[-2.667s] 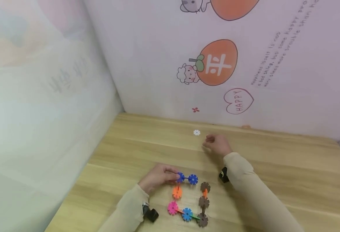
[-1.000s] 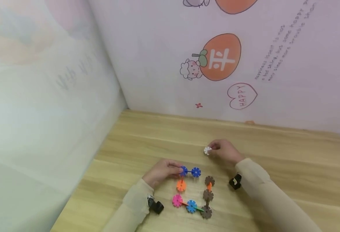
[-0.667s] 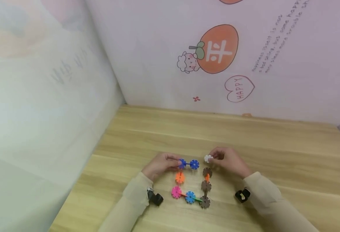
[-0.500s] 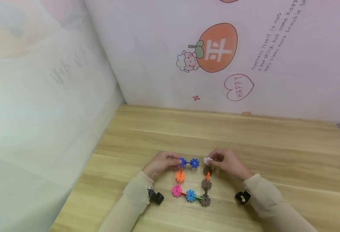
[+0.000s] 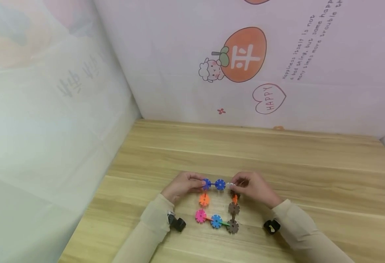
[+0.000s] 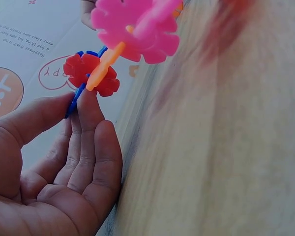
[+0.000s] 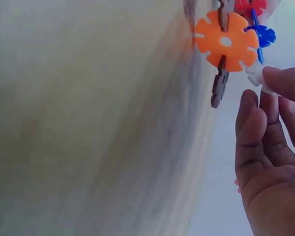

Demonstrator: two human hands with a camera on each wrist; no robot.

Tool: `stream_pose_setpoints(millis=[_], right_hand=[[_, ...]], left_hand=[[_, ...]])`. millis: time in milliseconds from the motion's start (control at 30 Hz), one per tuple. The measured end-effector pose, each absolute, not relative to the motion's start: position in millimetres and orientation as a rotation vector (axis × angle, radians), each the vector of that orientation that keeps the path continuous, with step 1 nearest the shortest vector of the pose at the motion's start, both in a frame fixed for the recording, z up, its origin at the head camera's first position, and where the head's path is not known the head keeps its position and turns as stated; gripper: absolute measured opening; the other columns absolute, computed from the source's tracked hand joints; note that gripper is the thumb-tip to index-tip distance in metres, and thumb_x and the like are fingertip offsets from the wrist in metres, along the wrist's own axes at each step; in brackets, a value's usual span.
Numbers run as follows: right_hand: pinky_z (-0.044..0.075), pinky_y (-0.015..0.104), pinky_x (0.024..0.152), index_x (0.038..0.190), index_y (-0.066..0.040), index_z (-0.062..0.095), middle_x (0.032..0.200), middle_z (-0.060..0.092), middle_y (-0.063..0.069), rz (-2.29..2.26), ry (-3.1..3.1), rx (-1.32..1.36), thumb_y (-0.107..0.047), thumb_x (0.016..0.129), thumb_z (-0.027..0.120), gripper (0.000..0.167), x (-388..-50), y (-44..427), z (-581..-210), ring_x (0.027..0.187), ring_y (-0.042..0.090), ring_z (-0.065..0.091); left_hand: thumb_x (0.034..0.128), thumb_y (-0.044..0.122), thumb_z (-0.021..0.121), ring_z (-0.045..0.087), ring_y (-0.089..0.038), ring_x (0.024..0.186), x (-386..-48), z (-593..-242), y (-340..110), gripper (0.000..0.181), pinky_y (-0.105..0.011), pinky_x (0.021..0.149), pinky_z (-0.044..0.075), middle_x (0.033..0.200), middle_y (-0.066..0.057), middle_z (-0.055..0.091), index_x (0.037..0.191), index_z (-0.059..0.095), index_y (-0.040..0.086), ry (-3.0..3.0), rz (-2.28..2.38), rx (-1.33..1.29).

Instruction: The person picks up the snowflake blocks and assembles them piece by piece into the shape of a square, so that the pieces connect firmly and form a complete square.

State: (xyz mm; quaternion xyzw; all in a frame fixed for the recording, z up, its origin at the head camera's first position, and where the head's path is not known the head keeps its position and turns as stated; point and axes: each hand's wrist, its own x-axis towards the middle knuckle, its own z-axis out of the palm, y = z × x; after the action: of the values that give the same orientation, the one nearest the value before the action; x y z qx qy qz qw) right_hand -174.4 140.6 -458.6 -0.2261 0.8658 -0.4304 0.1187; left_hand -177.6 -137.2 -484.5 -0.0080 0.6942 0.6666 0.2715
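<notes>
In the head view, notched plastic snowflake discs are slotted together into a chain around a rough square on the wooden table. My left hand (image 5: 180, 185) pinches a blue disc (image 5: 207, 183) at its far left corner, between thumb and fingers. Beside it along the far side is a second blue disc (image 5: 220, 185). My right hand (image 5: 254, 187) pinches a white disc (image 7: 254, 74) at this blue disc's right edge; whether the two are slotted together I cannot tell. The thumb partly covers the white disc, and the farthest brown disc is mostly hidden under that hand.
The chain also has an orange disc (image 5: 204, 199), a pink disc (image 5: 200, 216), a light blue disc (image 5: 216, 221) and brown discs (image 5: 233, 226), with edge-on discs between them. Printed cloth walls (image 5: 179, 73) bound the wooden table (image 5: 166, 142) behind and at the left.
My right hand has picked up the white disc from the far part of the table and brought it nearer, then left to the blue disc. My left hand keeps its pinch.
</notes>
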Motion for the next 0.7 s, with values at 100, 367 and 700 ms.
stream_pose_setpoints(millis=[100, 367, 700], right_hand=[[0.056, 0.022, 0.071, 0.092, -0.016, 0.073, 0.085, 0.070, -0.006, -1.249, 2.557, -0.659, -0.017, 0.087, 0.075, 0.005, -173.1, 140.3, -460.0, 0.078, 0.008, 0.063], [0.057, 0.022, 0.070, 0.094, -0.015, 0.074, 0.085, 0.071, -0.009, -1.265, 2.594, -0.640, -0.017, 0.087, 0.075, 0.008, -171.3, 139.6, -463.5, 0.077, 0.005, 0.064], [0.059, 0.021, 0.074, 0.091, -0.016, 0.074, 0.086, 0.072, -0.007, -1.328, 2.596, -0.685, -0.012, 0.086, 0.076, 0.007, -168.4, 135.9, -463.6, 0.078, 0.004, 0.066]], left_hand=[[0.0924, 0.006, 0.067, 0.072, -0.016, 0.088, -177.8, -484.5, -137.1, 0.026, -0.033, 0.086, 0.060, 0.105, -0.011, 0.074, 0.116, 0.067, -0.004, 1.866, 1.799, -0.012], [0.0927, 0.006, 0.066, 0.071, -0.015, 0.087, -177.7, -486.7, -137.8, 0.026, -0.033, 0.086, 0.060, 0.102, -0.009, 0.073, 0.116, 0.066, -0.005, 1.862, 1.807, -0.007], [0.0929, 0.004, 0.065, 0.070, -0.014, 0.086, -177.8, -485.4, -137.5, 0.027, -0.033, 0.086, 0.060, 0.101, -0.010, 0.072, 0.117, 0.065, -0.007, 1.869, 1.798, -0.001]])
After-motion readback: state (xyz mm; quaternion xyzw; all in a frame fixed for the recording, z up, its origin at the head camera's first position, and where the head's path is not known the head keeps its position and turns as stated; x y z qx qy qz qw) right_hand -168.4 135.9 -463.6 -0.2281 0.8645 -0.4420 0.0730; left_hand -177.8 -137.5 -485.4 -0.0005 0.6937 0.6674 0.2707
